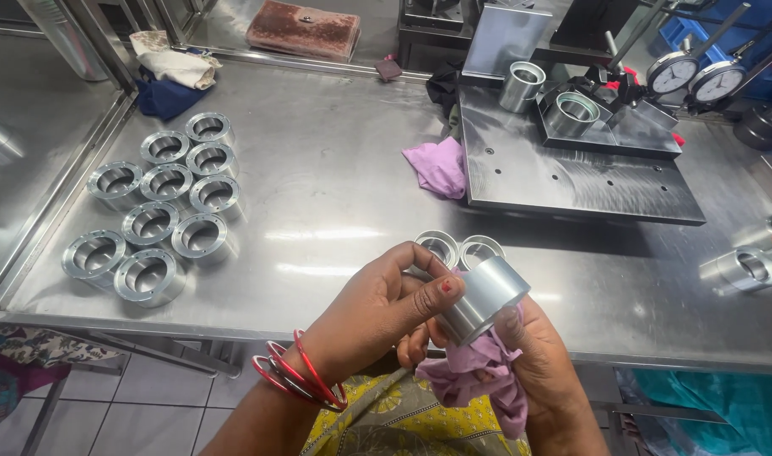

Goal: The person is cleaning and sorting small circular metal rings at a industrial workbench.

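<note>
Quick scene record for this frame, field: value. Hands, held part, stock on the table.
left hand: grips metal cylinder at its near end
right hand: supports the cylinder from below through pink cloth
loose rings: ten flanged metal rings clustered at table left
steel table: two more rings behind the hands
gauge fixture: dark plate, far right

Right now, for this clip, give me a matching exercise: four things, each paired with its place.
Things:
1 metal cylinder
2 flanged rings
3 dial gauges
4 pink cloth

Places:
A far right, behind the dark plate
B held in both hands
C left side of the table
D against the dark plate's left edge

Pairs: 1-B, 2-C, 3-A, 4-D
</note>
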